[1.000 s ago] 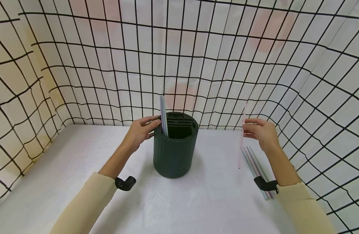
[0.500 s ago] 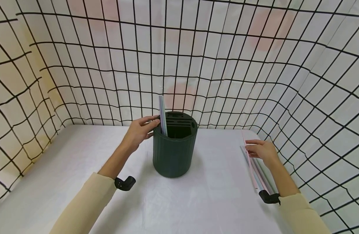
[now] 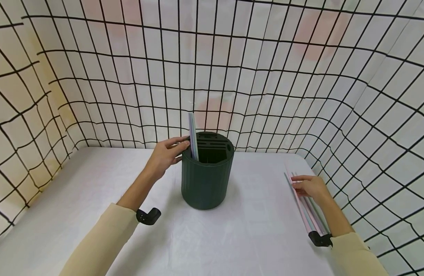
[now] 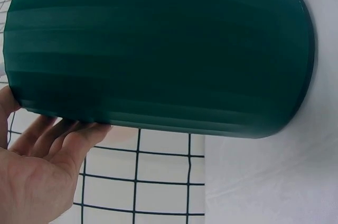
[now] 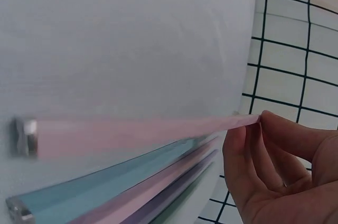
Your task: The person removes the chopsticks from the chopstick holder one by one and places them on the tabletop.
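A dark green, ribbed pen holder [image 3: 206, 186] stands upright on the table, with slots and a larger compartment in its top. Several pastel sticks [image 3: 192, 134] lean in its left side. My left hand [image 3: 165, 155] grips that side near the rim, its fingers [image 4: 79, 142] spread against the outer wall. At the right, my right hand [image 3: 312, 188] pinches a slim pink stick [image 5: 132, 135] near its far end, between thumb and fingertips. The silvery near end points back toward the wrist. Beneath it lie a blue stick [image 5: 105, 179], another pink one, a purple and a green.
Black wire grid panels [image 3: 212, 69] enclose the work area at the back and both sides, backed by pale cloth. White cloth [image 3: 253, 230] covers the table between the holder and the loose sticks.
My right hand has lowered the pink stick from near upright to a slant close over the loose sticks, moving down and slightly right. The left hand and the holder stay put.
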{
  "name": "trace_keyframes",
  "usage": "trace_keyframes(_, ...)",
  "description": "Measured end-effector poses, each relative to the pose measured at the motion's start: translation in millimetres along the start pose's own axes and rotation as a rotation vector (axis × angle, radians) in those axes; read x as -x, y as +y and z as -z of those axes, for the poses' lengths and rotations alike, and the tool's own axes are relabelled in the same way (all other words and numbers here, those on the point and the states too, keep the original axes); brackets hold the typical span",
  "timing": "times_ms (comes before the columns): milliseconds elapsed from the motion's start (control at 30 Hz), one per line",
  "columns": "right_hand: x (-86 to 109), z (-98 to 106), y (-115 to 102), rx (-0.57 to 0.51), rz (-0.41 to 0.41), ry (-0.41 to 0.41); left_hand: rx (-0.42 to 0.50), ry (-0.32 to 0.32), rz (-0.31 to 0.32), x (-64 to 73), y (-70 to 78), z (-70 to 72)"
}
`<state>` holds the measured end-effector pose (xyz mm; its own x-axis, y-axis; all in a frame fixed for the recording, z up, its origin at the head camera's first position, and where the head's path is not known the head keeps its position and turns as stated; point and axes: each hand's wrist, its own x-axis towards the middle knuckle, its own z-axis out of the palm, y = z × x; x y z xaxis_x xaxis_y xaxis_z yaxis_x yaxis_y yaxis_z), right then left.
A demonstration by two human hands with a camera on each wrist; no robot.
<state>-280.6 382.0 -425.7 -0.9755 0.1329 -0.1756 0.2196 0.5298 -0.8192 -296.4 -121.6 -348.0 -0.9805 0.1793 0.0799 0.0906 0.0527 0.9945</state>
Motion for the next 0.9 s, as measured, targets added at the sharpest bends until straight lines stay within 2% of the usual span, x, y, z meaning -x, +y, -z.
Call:
trace_keyframes(133, -1.9, -1, 5, -0.004, -0.029, 0.005, 0.004, 0.001, 0.003, -0.2, 0.0, -0.2)
trace_keyframes(433, -6.4, -2, 11, -0.021, -0.039, 0.0, 0.013, -0.001, 0.005, -0.9, -0.7, -0.2)
trace_keyframes(700, -11.3, -4, 16, 0.036, -0.059, 0.001, 0.02, -0.003, 0.005, -1.1, -1.1, 0.0)
trace_keyframes(900, -13.8, -7, 18, 0.032, -0.075, 0.012, 0.018, 0.0, 0.008, -0.6, -0.5, -0.4)
